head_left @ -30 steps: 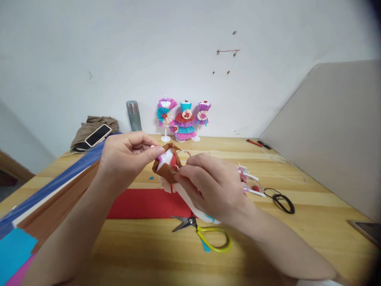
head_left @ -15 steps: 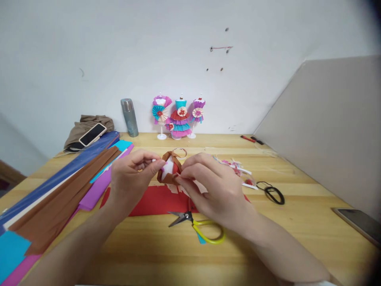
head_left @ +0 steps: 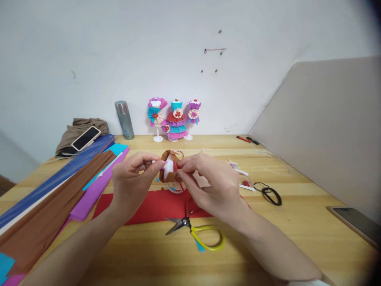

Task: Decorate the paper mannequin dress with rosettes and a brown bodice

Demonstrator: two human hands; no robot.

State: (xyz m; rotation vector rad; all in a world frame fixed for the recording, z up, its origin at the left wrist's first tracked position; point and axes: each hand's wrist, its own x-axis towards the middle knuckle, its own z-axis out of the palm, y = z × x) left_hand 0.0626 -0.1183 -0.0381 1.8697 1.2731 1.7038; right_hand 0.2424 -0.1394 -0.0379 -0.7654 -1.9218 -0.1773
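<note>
Between my hands is a small white dress form (head_left: 169, 163), lying sideways with brown crepe paper (head_left: 168, 152) around it. My left hand (head_left: 133, 178) is closed, thumb and fingers pinching its white end. The fingertips of my right hand (head_left: 208, 178) pinch a red paper strip (head_left: 175, 166) against the form's other side; the fingers hide part of the strip. Below them a sheet of red paper (head_left: 143, 206) lies flat on the table. Scissors (head_left: 185, 221) with one yellow and one red handle rest open over its front edge, on a scrap of blue paper (head_left: 199, 246).
Three dressed mini mannequins (head_left: 176, 115) and a metal flask (head_left: 124, 121) stand by the wall. Folded coloured paper (head_left: 59, 198) covers the left side. A phone (head_left: 86, 138) lies on brown cloth (head_left: 71, 133). Rightward are a black cord loop (head_left: 272, 196) and another phone (head_left: 355, 222).
The whole view has shifted slightly. My right fingers have drawn in closer on the red strip at the dress form; my left hand keeps its pinch.
</note>
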